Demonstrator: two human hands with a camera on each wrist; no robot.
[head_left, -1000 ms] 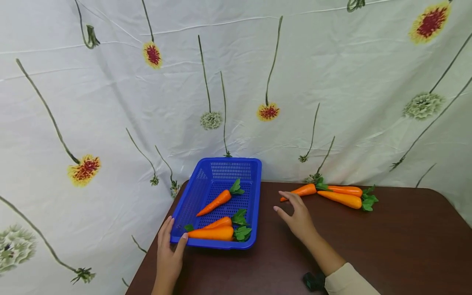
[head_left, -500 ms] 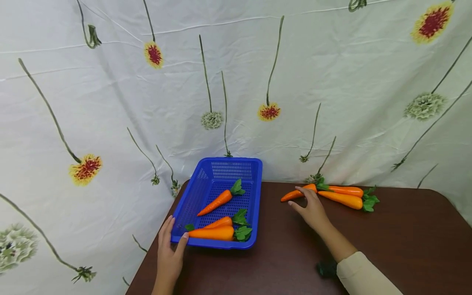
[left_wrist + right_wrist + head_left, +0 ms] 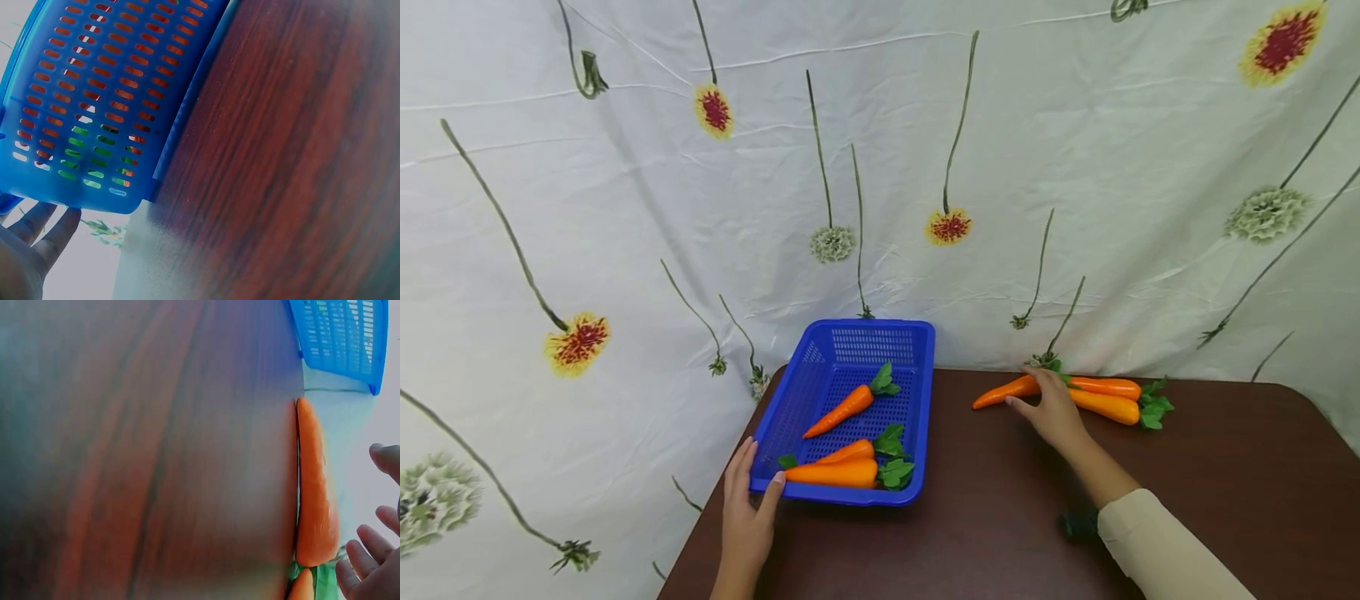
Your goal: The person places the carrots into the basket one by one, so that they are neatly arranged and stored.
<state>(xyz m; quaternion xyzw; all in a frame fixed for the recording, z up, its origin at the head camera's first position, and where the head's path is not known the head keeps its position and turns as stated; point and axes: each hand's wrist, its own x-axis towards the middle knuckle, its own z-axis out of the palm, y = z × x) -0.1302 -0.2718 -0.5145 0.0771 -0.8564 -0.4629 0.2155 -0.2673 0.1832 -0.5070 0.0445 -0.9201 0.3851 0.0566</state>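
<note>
In the head view my left hand [image 3: 748, 517] rests at the near left corner of a blue plastic basket [image 3: 925, 417], thumb at the near rim and fingers along the left side. The left wrist view shows its straight fingers [image 3: 59, 237] against the basket's perforated wall [image 3: 100, 94]. Several orange carrots [image 3: 838, 412] with green tops lie inside. My right hand [image 3: 1056, 412] is over the leafy end of the leftmost table carrot [image 3: 1007, 392], thumb and fingers spread. From the right wrist, the hand [image 3: 375, 569] appears beside that carrot [image 3: 317, 487], fingers parted.
Two more carrots [image 3: 1108, 407] lie on the dark brown table [image 3: 1225, 467], just right of my right hand. A white cloth [image 3: 1075, 125] with printed flowers hangs behind the table and down its left side. A small dark object [image 3: 1078, 525] shows by the right sleeve.
My right hand has moved right and a little away from me, from the leftmost carrot's tip to its leafy end. The left hand and basket stay in place.
</note>
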